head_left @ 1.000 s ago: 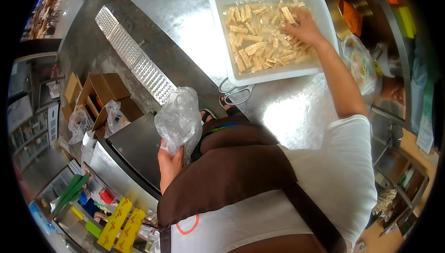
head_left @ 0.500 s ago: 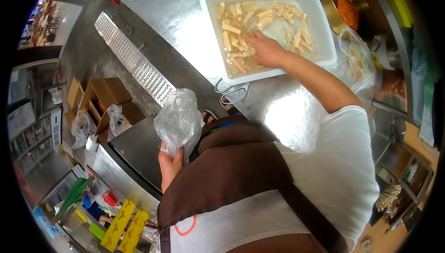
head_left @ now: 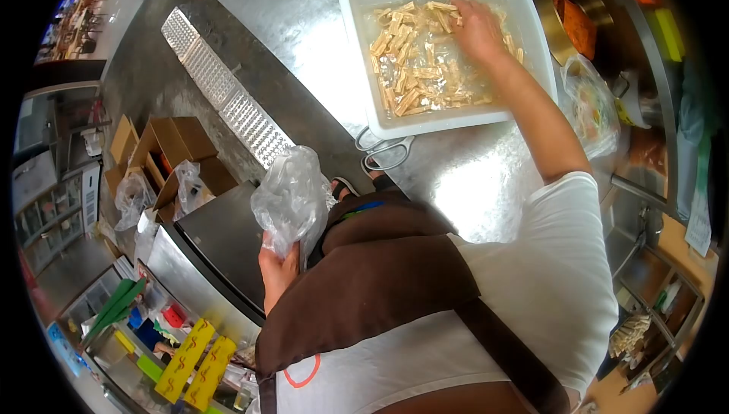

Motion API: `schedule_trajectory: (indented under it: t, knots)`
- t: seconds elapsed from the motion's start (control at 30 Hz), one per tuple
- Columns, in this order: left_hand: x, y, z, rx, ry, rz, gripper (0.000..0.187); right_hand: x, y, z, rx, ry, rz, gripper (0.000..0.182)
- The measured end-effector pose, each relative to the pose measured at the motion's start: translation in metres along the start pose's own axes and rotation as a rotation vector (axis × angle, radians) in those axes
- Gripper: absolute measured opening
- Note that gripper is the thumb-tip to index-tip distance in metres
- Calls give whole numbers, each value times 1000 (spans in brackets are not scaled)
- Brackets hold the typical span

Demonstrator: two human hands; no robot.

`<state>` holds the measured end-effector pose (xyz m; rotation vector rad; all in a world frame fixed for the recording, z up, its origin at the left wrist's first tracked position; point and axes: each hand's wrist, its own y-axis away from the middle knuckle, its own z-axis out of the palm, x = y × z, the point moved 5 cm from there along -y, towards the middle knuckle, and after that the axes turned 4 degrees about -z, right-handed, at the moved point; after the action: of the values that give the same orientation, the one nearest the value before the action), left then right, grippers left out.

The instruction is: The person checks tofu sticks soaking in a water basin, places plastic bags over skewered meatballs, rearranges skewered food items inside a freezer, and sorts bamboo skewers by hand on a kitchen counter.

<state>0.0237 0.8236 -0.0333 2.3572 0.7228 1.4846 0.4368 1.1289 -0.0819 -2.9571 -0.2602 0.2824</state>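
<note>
A white plastic tub (head_left: 448, 127) of water stands on the metal counter, with pale yellow stick-like pieces (head_left: 406, 34) lying in it. My right hand (head_left: 480, 31) reaches into the tub at its far right part, fingers at the water among the pieces; whether they grip one is hidden. Low and to the left, my left hand (head_left: 278, 268) is closed round the bottom of a crumpled clear plastic bag (head_left: 290, 195). Gray-handled scissors (head_left: 386, 150) lie on the counter by the tub's near edge.
Right of the tub are a filled plastic bag (head_left: 591, 107) and a brass-coloured pot (head_left: 558, 23) with something orange inside. Open cardboard boxes (head_left: 176, 152) stand at the left, near a perforated metal strip (head_left: 228, 95) on the floor. Yellow boxes (head_left: 186, 361) show at lower left.
My right hand has moved away from me and to the right inside the tub, and the pieces there have shifted. My left hand still holds the bag.
</note>
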Motion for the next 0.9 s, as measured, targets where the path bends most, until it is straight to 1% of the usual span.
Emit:
schedule_trajectory:
  t: [0.03, 0.1, 0.13, 0.2, 0.23, 0.3, 0.33, 0.4, 0.43, 0.5, 0.53, 0.57, 0.63, 0.67, 0.73, 0.77, 0.83, 0.87, 0.9]
  knots:
    - [4, 0, 1, -3, -15, 25, 31, 1, -1, 2, -2, 1, -1, 55]
    - [8, 0, 4, -7, -31, 51, 31, 7, -4, 10, -182, -30, 234, 72]
    - [7, 0, 5, -9, -14, 39, 31, 3, -5, 10, -181, -31, 235, 72]
    - [5, 1, 4, -8, -3, 27, 31, -7, -2, 19, -306, -172, 292, 86]
    - [2, 1, 4, -5, 10, 28, 31, -16, -1, 16, -307, -177, 293, 86]
    - [-1, 0, 4, -5, 19, 29, 31, -46, 5, 10, -413, -231, 118, 85]
    - [-1, 0, 4, -7, 11, 29, 31, -57, 10, 7, -414, -234, 122, 85]
    - [-2, 0, 4, -13, -1, 30, 31, -88, 23, 4, -501, -208, -82, 85]
    - [-3, 0, 5, -19, -7, 32, 31, -95, 27, 3, -499, -209, -80, 85]
    - [-1, 0, 7, -21, -15, 35, 31, -110, 35, 5, -568, -176, -161, 82]
    - [1, 0, 7, -19, -15, 35, 31, -113, 36, 8, -519, -182, -136, 74]
    - [2, 1, 7, -17, -17, 32, 31, -113, 38, 15, -518, -184, -137, 74]
    - [0, 2, 8, -10, -14, 35, 31, -114, 41, 22, -518, -375, -182, 59]
    - [0, 2, 7, -4, -9, 37, 31, -112, 40, 23, -519, -376, -184, 59]
    - [-1, 4, 5, 7, -24, 44, 31, -110, 37, 23, -631, -596, -90, 45]
    - [-2, 5, 4, 15, -38, 51, 31, -107, 36, 27, -636, -597, -98, 45]
    - [-5, 7, 2, 20, -23, 36, 31, -92, 33, 39, -598, -809, 33, 43]
    - [-6, 8, 1, 16, -12, 25, 31, -87, 32, 46, -637, -736, 11, 43]
    - [-7, 9, 0, 19, -10, 21, 31, -86, 35, 44, -642, -736, 8, 43]
